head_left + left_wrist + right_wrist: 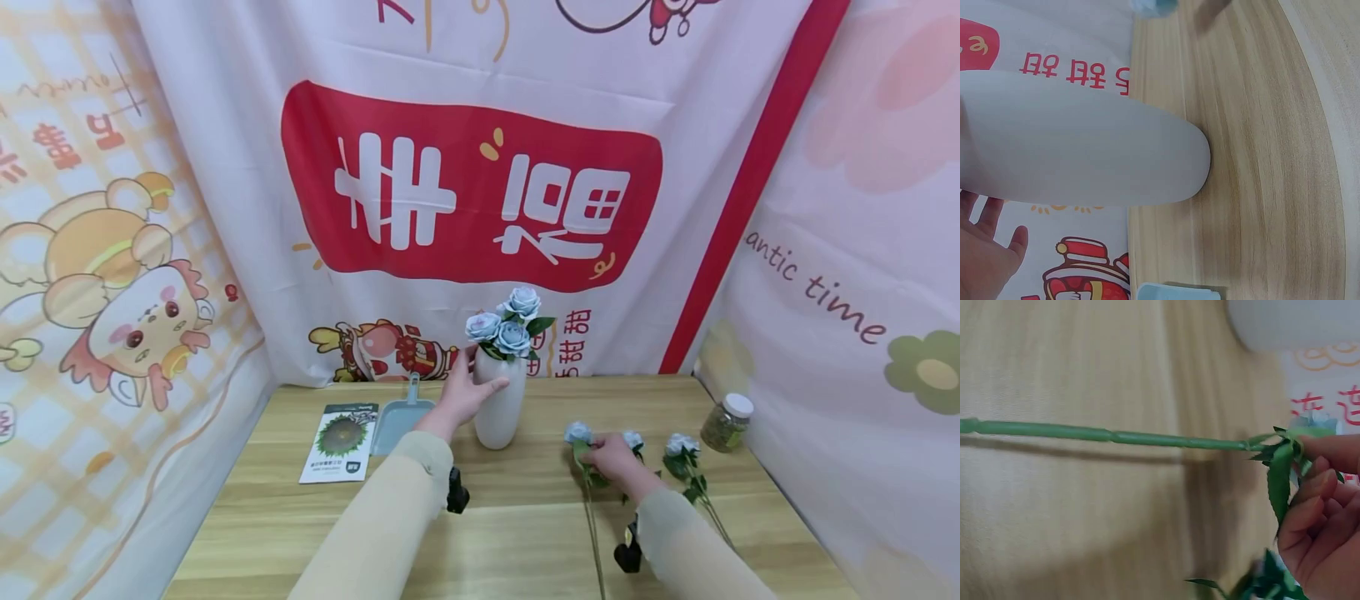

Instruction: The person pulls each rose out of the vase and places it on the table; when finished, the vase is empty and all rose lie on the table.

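Observation:
A tall white vase (498, 404) stands on the table with several light-blue roses (513, 337) in its mouth. My left hand (467, 390) grips the vase's upper part from the left, thumb across the front and the other fingers at its far left side. In the left wrist view the vase's smooth wall (1085, 137) fills much of the frame. To the right, my right hand (618, 462) pinches a light-blue rose (578, 432) just under its bloom. That rose's long green stem (1085, 432) runs back toward me, close over the table.
Two more roses, one partly behind my right hand (633, 440) and another farther right (681, 444), lie on the wooden table (510, 550). A lidded jar (726, 422) stands at the right edge. Leftward are a seed packet (340, 444) and a blue-grey dustpan (401, 421).

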Available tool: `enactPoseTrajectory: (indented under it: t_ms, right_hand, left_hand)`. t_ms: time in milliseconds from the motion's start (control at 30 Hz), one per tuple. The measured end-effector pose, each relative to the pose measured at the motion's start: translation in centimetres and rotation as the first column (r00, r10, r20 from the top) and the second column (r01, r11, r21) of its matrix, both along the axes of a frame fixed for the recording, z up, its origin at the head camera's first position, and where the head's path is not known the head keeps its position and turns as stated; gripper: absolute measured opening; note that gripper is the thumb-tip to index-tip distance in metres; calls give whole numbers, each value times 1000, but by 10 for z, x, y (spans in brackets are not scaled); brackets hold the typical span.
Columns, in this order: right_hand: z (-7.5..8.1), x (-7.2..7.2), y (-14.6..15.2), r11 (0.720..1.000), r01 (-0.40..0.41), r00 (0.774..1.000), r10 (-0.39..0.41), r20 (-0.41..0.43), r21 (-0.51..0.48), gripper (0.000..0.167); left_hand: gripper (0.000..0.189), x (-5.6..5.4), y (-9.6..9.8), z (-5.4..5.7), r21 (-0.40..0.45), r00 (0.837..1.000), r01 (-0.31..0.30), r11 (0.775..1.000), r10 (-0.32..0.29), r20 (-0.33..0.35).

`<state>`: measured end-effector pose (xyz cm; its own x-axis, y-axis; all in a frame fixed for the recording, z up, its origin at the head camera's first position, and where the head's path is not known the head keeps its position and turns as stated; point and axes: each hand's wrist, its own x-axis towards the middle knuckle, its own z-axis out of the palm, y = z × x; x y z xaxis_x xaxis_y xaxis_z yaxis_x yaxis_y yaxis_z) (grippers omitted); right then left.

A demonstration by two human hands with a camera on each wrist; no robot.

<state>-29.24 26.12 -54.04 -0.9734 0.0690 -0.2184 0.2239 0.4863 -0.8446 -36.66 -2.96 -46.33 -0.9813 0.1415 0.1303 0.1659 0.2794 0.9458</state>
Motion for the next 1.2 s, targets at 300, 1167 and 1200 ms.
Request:
enactPoseTrajectory:
  t_ms: [300, 1167, 1200]
  right_hand:
    - [-21, -5, -1, 982, 90, 993, -77, -85, 163, 8]
    - [162, -66, -71, 969, -193, 966, 160, -202, -157, 44]
    - [162, -68, -71, 961, -216, 962, 180, -204, -170, 45]
  left_hand:
    - [89, 2, 0, 1, -5, 1000, -14, 1000, 14, 6]
    - [90, 1, -1, 1, 1, 1000, 0, 1000, 0, -8]
    - [90, 1, -1, 2, 5, 1000, 2, 1000, -2, -11]
